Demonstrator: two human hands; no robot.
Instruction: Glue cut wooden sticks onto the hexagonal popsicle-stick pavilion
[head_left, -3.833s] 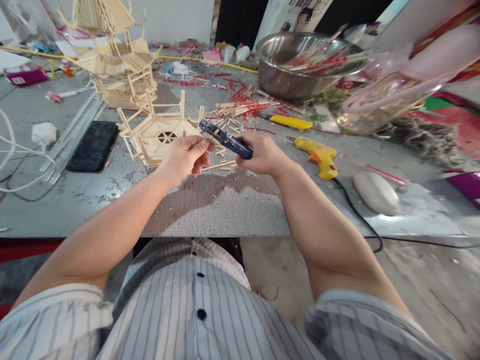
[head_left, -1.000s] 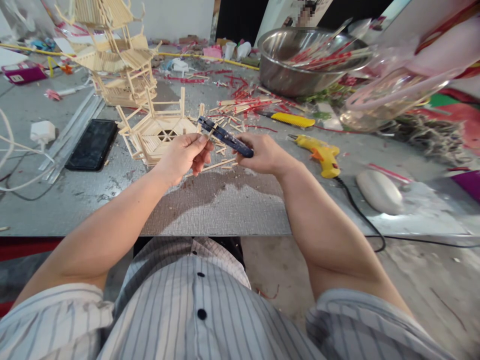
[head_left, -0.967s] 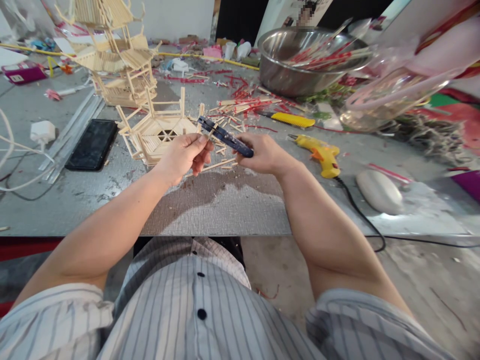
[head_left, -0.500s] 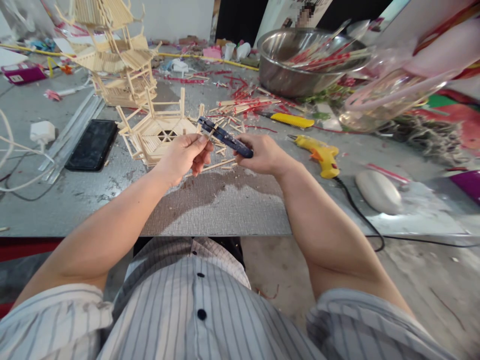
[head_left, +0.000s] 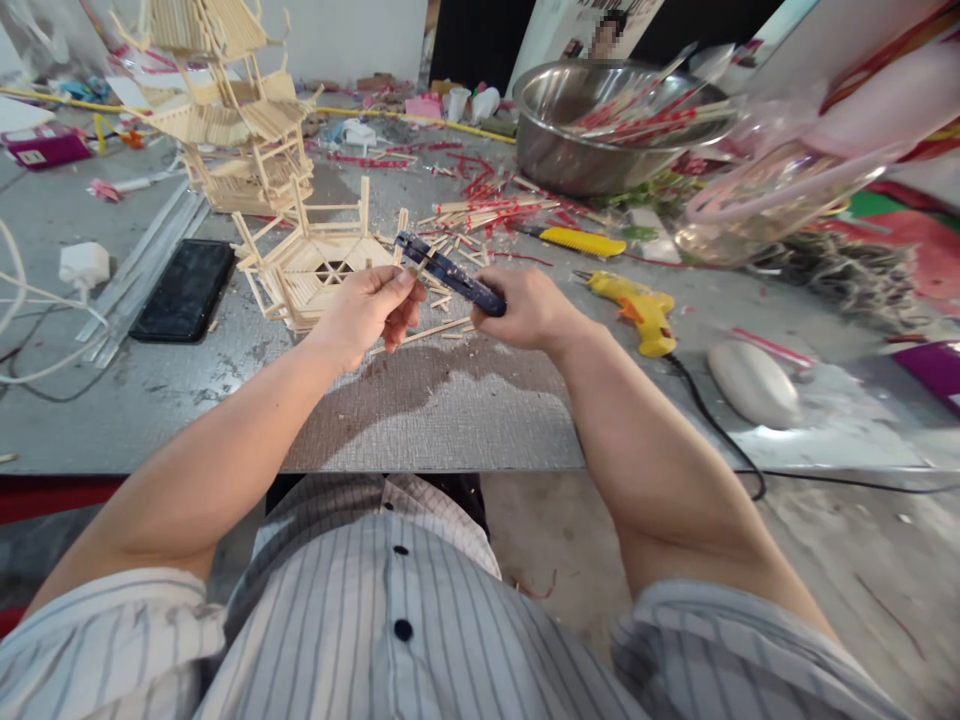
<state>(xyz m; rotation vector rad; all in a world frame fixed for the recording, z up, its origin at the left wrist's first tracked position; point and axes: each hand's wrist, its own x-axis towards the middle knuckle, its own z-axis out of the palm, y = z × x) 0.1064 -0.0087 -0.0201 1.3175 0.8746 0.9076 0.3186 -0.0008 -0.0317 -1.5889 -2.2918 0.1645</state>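
Note:
My right hand (head_left: 525, 302) is closed around the handles of dark blue cutting pliers (head_left: 454, 275), whose head points left and away from me. Pinched between the thumb and fingers of my left hand (head_left: 379, 308) is a short thin wooden stick (head_left: 422, 264), set against the pliers' jaws; how far it reaches into them is hidden. Just behind my left hand stands a six-sided wooden stick frame (head_left: 300, 262) with short upright posts, partly covered by that hand. Loose cut stick pieces (head_left: 442, 300) lie on the table beneath the pliers.
A tiered stick pagoda (head_left: 232, 120) stands at the back left, near a black phone (head_left: 184, 290). To the right lie a yellow glue gun (head_left: 637, 310), a yellow utility knife (head_left: 581, 241) and a white oval object (head_left: 752, 385). A steel basin (head_left: 555, 150) holds red-wrapped sticks.

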